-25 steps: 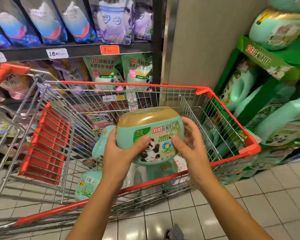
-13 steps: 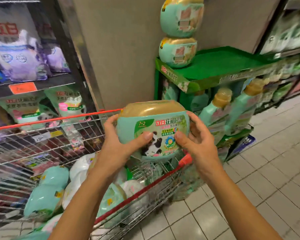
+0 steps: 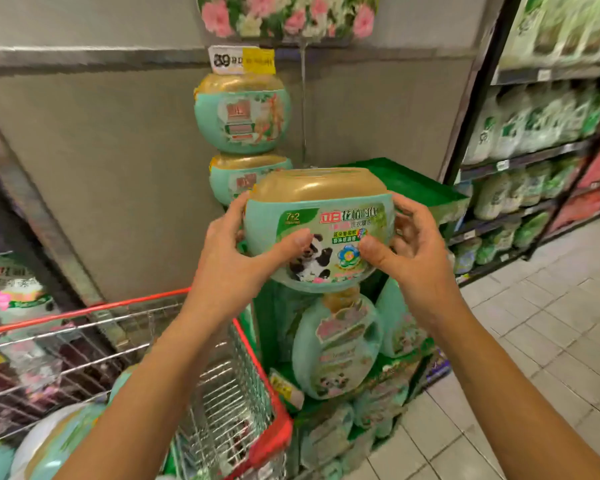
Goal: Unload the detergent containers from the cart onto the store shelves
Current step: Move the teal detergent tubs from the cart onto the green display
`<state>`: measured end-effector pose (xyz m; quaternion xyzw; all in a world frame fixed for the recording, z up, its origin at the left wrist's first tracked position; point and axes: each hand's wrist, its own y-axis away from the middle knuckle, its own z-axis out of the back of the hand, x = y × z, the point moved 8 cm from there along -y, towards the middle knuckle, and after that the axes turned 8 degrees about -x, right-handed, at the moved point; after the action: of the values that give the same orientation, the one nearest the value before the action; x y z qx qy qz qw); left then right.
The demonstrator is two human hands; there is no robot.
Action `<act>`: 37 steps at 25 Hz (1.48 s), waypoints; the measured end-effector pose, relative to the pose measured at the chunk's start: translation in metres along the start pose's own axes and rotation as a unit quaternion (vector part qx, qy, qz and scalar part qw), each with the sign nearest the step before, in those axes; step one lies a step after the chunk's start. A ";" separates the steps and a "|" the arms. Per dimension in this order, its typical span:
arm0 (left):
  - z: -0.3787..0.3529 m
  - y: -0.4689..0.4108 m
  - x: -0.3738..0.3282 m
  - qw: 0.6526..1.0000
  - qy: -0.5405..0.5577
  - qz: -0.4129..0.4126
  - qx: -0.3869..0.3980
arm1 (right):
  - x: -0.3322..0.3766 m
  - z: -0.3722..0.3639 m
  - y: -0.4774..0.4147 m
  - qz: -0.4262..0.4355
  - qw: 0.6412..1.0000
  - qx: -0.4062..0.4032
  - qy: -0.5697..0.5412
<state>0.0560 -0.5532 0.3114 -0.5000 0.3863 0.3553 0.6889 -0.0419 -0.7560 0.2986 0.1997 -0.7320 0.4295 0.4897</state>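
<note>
Two hands clamped on one detergent tub point(image 3: 317, 230): left hand point(image 3: 234, 261) on left side, right hand point(image 3: 411, 252) on right, thumbs pressed on front label. Held upright in air before green display stand point(image 3: 426, 194), above cart point(image 3: 257, 403) corner. Two matching tubs point(image 3: 241, 116) stacked behind on stand. More tubs left in cart point(image 3: 59, 445), lower left.

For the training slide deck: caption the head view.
Both hands, left hand and right hand, hold a gold-lidded detergent tub up toward the green display stand, above the cart.
</note>
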 end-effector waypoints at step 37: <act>-0.137 -0.189 0.058 0.878 -0.428 -0.021 -0.213 | -0.154 0.010 -0.297 0.031 0.944 0.184 0.271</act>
<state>0.2236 -0.7257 0.3109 -0.4419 -0.0412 0.5938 0.6711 0.2317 -0.9478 0.2892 0.1400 -0.4854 0.6097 0.6108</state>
